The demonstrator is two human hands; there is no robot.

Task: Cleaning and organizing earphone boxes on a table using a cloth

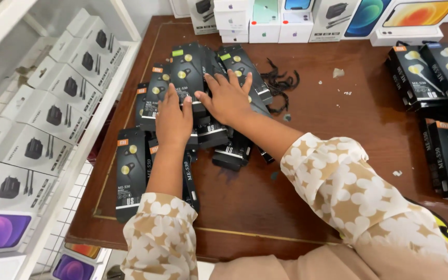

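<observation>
A loose heap of slim black earphone boxes (193,72) with yellow earbud pictures lies on the brown wooden table (338,114). My left hand (173,120) rests flat on the boxes at the heap's middle, fingers spread. My right hand (229,96) lies flat on the boxes just to its right, fingers apart, reaching across from the right. Neither hand grips a box. One black box (130,173) lies apart at the near left, beside my left forearm. Both sleeves are tan with white flower shapes.
More black earphone boxes (442,78) are stacked in rows at the right edge. White and colourful phone boxes (296,21) line the back. A tangle of black ties (281,83) lies beside the heap. White charger boxes (53,114) fill the shelf on the left.
</observation>
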